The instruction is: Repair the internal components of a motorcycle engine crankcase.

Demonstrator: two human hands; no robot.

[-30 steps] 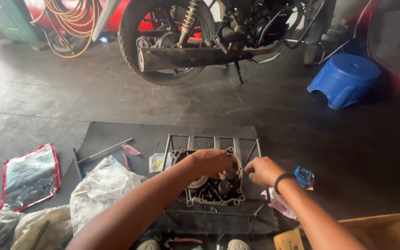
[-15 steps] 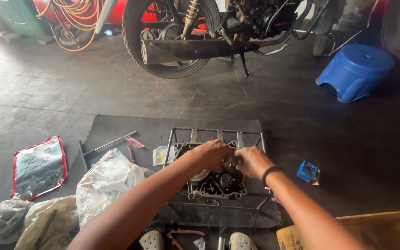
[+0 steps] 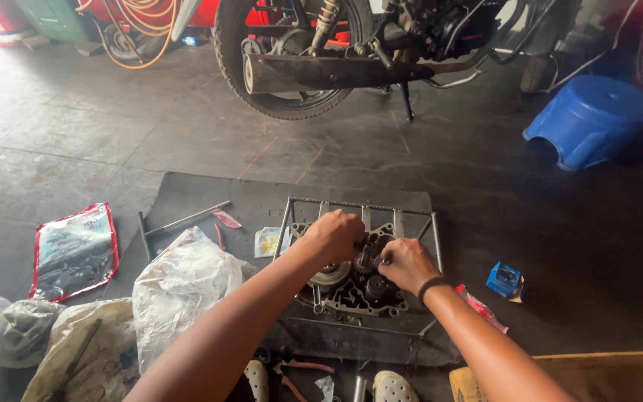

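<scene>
- Grey concrete floor [image 3: 76,134] of a workshop carries everything; a dark rubber mat [image 3: 210,197] lies on it near the bottom middle of the view.
- On the mat's right half stands a metal rod frame [image 3: 359,205], and inside it sits an opened engine case [image 3: 355,286] with gears showing.
- Left hand [image 3: 334,236] is curled shut over the upper left part of the engine case; what it grips is hidden under the knuckles.
- Right hand [image 3: 407,264], with a dark band at the wrist, is closed, fingertips pinched on a small part at the case's middle; which part cannot be told.
- White plastic bag [image 3: 180,286] lies at the mat's left edge, a long T-handled wrench [image 3: 180,221] near its far left corner.
- Motorcycle rear wheel [image 3: 280,56] stands beyond the mat; a blue plastic stool [image 3: 589,119] sits to the far right.
</scene>
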